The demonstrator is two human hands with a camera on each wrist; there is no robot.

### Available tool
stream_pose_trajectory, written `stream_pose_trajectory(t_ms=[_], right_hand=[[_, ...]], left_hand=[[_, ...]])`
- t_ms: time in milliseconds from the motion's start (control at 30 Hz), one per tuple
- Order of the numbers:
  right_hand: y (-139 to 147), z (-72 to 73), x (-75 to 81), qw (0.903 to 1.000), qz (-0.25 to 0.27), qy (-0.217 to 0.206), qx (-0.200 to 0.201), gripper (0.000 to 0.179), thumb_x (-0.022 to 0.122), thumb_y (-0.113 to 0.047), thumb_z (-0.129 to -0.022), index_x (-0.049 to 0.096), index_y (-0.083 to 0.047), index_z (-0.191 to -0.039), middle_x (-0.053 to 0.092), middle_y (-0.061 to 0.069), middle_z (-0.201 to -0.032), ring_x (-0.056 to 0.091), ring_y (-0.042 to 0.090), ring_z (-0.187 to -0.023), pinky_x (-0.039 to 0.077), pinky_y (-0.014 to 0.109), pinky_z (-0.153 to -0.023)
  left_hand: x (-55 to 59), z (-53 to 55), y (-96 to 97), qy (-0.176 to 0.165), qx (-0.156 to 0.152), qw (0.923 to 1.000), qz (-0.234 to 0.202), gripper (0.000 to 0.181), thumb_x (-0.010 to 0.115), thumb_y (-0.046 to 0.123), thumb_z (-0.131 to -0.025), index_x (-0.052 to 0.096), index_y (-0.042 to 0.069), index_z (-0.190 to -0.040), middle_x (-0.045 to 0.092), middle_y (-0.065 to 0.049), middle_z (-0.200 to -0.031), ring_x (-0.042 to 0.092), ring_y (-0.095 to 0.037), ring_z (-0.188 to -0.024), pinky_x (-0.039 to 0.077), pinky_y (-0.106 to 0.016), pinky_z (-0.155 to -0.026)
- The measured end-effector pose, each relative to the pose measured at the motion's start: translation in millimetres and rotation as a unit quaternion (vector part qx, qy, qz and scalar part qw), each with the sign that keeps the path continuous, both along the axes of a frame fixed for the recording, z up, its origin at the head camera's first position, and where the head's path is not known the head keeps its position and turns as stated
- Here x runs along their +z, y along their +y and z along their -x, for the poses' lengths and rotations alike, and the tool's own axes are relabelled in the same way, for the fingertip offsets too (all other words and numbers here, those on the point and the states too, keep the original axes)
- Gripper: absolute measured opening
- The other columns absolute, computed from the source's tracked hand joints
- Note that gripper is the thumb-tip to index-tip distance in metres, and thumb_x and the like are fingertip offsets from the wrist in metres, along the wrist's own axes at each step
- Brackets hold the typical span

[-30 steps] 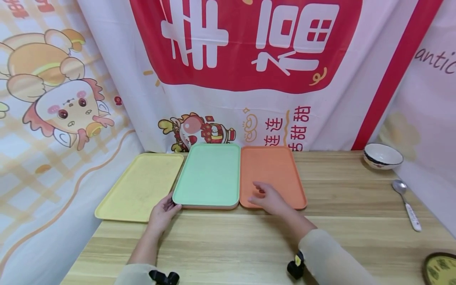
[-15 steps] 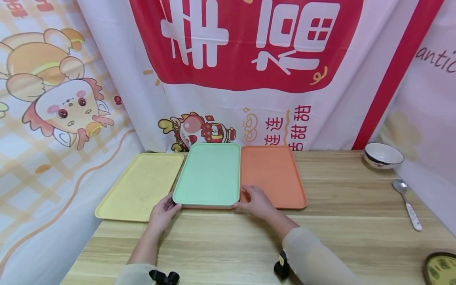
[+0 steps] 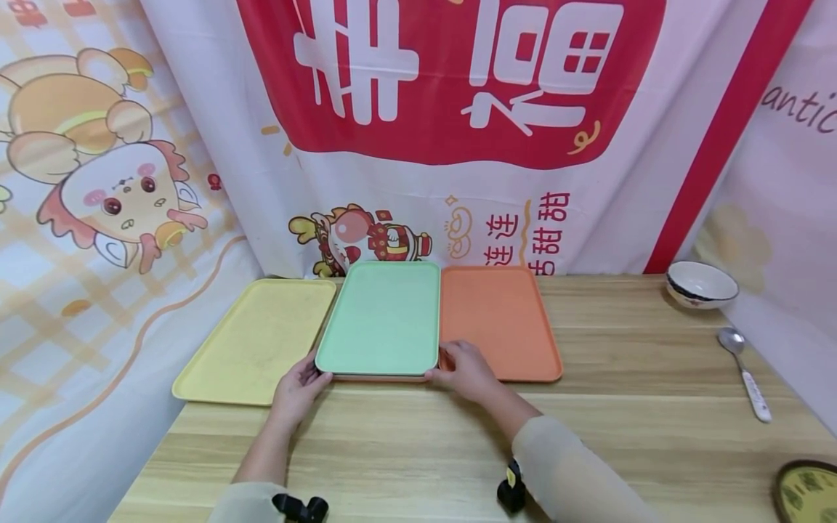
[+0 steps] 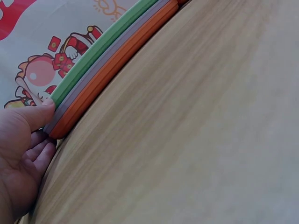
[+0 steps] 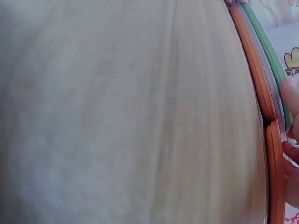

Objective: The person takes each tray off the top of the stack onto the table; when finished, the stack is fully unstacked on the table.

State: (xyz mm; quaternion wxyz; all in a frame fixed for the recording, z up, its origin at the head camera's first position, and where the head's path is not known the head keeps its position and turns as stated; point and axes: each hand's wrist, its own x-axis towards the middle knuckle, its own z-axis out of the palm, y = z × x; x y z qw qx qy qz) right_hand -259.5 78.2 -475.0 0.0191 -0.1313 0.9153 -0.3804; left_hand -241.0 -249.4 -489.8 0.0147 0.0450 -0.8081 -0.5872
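Observation:
A green tray tops a stack at the back of the wooden table. Beneath it the left wrist view shows a greyish-purple tray and an orange tray. My left hand holds the near left corner, thumb at the green edge and fingers bent round the side. At the near right corner my right hand grips the green tray, its thumb on the front edge and its fingers along the side, partly hidden. Another orange tray lies directly right of the stack, under my right hand. A yellow tray lies left.
Toward the right stand a white bowl and a spoon with a pale handle. A dark-rimmed, leaf-patterned round item is cut off at the lower right. A printed cloth hangs right behind the trays.
My right hand has come left from over the separate orange tray and taken hold of the stack's near right corner. My left hand has kept its place.

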Motion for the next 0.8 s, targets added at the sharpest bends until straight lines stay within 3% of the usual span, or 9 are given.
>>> stream_pose_trajectory(t_ms=[233,367,467,600,800], right_hand=[[-3.4,-0.4,5.9,0.9981,0.058,-0.016,-0.007,0.075,0.075,-0.040,-0.085,0.047,-0.006,-0.145,0.056,0.015,-0.134,0.053,0.029,-0.123,0.049,0.045,-0.108],[-7.2,1.2,8.8,0.9929,0.113,-0.035,-0.005,0.072,0.075,-0.033,-0.086,0.045,-0.004,-0.145,0.060,0.009,-0.114,0.055,0.019,-0.100,0.054,0.032,-0.086],[-11.1,1.1,11.0,0.9805,0.182,-0.073,-0.001,0.073,0.074,-0.026,-0.088,0.039,-0.005,-0.149,0.063,0.007,-0.111,0.056,0.016,-0.094,0.053,0.026,-0.078],[-16.3,-0.5,12.5,0.9543,0.273,-0.121,0.011,0.078,0.069,-0.016,-0.092,0.024,-0.003,-0.154,0.063,0.019,-0.123,0.064,0.024,-0.104,0.060,0.031,-0.089],[-19.2,1.3,13.7,0.9250,0.343,-0.163,0.020,0.075,0.059,-0.015,-0.099,0.012,-0.004,-0.156,0.054,0.031,-0.135,0.067,0.034,-0.110,0.058,0.040,-0.097]], left_hand=[[1.0,0.6,0.1,-0.003,0.006,1.0000,-0.007,0.067,0.063,0.008,-0.095,0.029,-0.004,-0.151,0.037,-0.028,-0.151,0.038,-0.035,-0.142,0.034,-0.034,-0.116],[-0.2,2.0,-0.6,-0.003,0.004,0.9999,-0.010,0.067,0.062,0.008,-0.095,0.028,-0.005,-0.151,0.037,-0.028,-0.151,0.038,-0.035,-0.142,0.034,-0.029,-0.114],[-0.2,1.6,-1.2,-0.001,0.002,1.0000,-0.010,0.067,0.062,0.009,-0.096,0.027,-0.006,-0.150,0.036,-0.029,-0.152,0.037,-0.036,-0.142,0.034,-0.031,-0.115],[0.7,0.2,-0.9,0.003,0.001,0.9999,-0.010,0.066,0.062,0.010,-0.096,0.028,-0.006,-0.150,0.035,-0.030,-0.152,0.036,-0.037,-0.142,0.032,-0.036,-0.118],[0.3,-0.6,-0.3,0.004,-0.001,0.9999,-0.012,0.067,0.062,0.010,-0.096,0.028,-0.006,-0.150,0.035,-0.030,-0.152,0.036,-0.037,-0.142,0.031,-0.036,-0.118]])
